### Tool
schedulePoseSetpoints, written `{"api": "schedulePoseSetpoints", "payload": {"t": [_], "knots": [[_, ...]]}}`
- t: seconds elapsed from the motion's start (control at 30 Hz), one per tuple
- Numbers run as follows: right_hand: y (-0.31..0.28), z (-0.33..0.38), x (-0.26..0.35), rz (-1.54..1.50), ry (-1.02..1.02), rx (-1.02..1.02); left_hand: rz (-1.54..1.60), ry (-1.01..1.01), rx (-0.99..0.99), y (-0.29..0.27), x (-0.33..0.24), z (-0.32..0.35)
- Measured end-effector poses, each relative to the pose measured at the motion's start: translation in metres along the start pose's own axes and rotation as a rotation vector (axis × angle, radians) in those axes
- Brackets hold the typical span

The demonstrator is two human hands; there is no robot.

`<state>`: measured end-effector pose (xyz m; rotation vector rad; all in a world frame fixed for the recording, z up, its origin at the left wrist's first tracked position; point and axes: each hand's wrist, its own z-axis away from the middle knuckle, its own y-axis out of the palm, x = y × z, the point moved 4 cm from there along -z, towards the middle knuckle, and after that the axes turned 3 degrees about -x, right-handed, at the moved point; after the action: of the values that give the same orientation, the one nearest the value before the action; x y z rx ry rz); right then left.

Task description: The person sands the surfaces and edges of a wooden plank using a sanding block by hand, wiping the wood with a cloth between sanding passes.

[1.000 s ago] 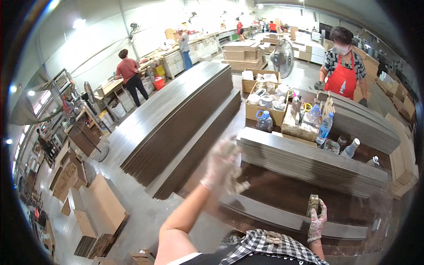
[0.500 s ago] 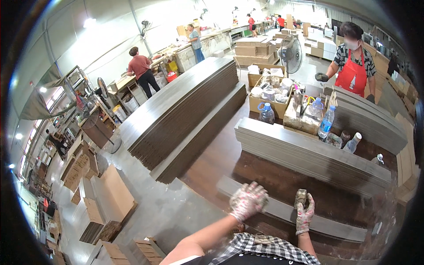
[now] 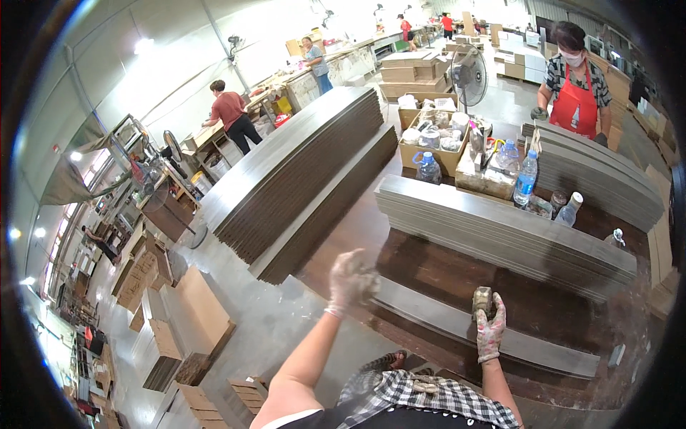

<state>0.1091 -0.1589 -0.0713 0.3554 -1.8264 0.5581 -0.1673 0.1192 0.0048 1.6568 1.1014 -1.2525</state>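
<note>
Lower centre of the frame: right hand (image 3: 490,330), gloved, fingers wrapped round a small roll (image 3: 482,299), probably tape, held just above the long flat strip (image 3: 457,322) running left-to-right; left hand (image 3: 350,280) raised off to the left, blurred, grip unclear, holding nothing visible; right is nearer; stacked boards (image 3: 500,236) lie beyond, bottles (image 3: 525,179) behind those.
</note>
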Motion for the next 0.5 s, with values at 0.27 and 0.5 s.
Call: {"api": "schedulePoseSetpoints", "payload": {"t": [0.27,0.5], "knots": [[0.002,-0.001,-0.022,0.014,-0.004,-0.051,-0.8,0.336,0.407,0.082,0.023,0.037],[0.004,-0.003,-0.011,0.066,0.017,-0.112,-0.968,0.287,0.645,0.084,0.032,0.04]]}}
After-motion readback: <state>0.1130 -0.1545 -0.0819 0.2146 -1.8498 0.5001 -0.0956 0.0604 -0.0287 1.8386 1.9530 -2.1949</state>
